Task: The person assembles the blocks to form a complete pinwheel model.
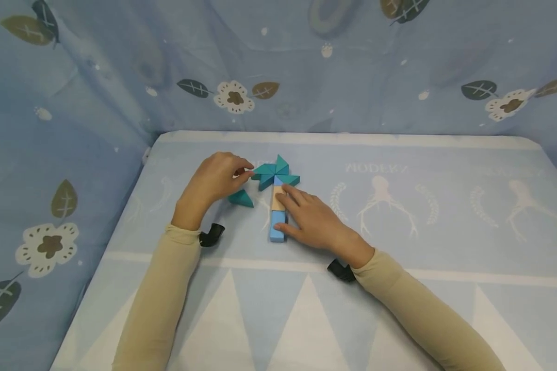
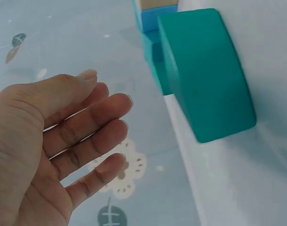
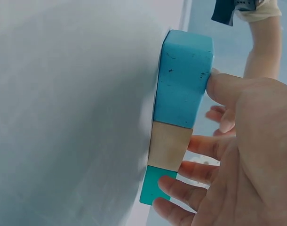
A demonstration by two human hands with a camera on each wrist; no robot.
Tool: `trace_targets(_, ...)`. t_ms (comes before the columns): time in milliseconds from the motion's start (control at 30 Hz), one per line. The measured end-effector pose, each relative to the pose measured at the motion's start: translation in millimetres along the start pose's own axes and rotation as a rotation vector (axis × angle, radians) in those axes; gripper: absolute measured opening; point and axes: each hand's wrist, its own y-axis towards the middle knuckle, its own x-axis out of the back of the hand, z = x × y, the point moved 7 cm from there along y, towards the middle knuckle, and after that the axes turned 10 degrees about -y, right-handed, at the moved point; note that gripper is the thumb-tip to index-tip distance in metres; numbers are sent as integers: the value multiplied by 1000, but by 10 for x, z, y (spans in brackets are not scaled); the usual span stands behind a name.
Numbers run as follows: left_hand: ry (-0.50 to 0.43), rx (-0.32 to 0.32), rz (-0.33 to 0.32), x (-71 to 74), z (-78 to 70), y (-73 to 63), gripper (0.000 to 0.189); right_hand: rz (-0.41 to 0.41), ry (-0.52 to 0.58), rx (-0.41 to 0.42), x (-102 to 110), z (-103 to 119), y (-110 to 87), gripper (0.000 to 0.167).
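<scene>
Teal triangular blocks [image 1: 266, 169] form a pinwheel shape on the table. Below it, in the head view, runs a straight column of a small blue triangle [image 1: 278, 181], a plain wooden block [image 1: 276, 204] and a blue block [image 1: 277, 220]. My right hand [image 1: 313, 219] rests along the column's right side, thumb at the blue block [image 3: 183, 77] and fingers loosely bent beside the wooden block [image 3: 171, 146]. With fingers relaxed and holding nothing, my left hand [image 1: 220, 172] is beside the pinwheel's left tip. A separate teal triangular block [image 1: 242, 199] lies just below that hand.
A pale blue and white patterned cloth [image 1: 399, 242] covers the table. Blue floral fabric [image 1: 353, 82] hangs behind and at the left. Black wrist mounts [image 1: 212, 235] sit on both forearms, close above the tabletop.
</scene>
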Motion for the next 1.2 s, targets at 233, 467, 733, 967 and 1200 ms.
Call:
trace_targets(233,29,-9,-50,97,49,-254,20,-3,29,4,-44,28,0,69)
trace_targets(467,121,-81,12,-62,67,-539,24,0,18,11,-35,69,22,69)
trace_targets(733,237,-59,99,-247,-49,-594,36,3,0,-9,-18,37,3,69)
trace_targets(967,229,-107,104,-345,-134,-536,40,13,-2,-15,-18,15,1,70)
trace_targets(1200,238,-125,123,-348,-149,-537,42,7,-3,-12,-21,9,8,69)
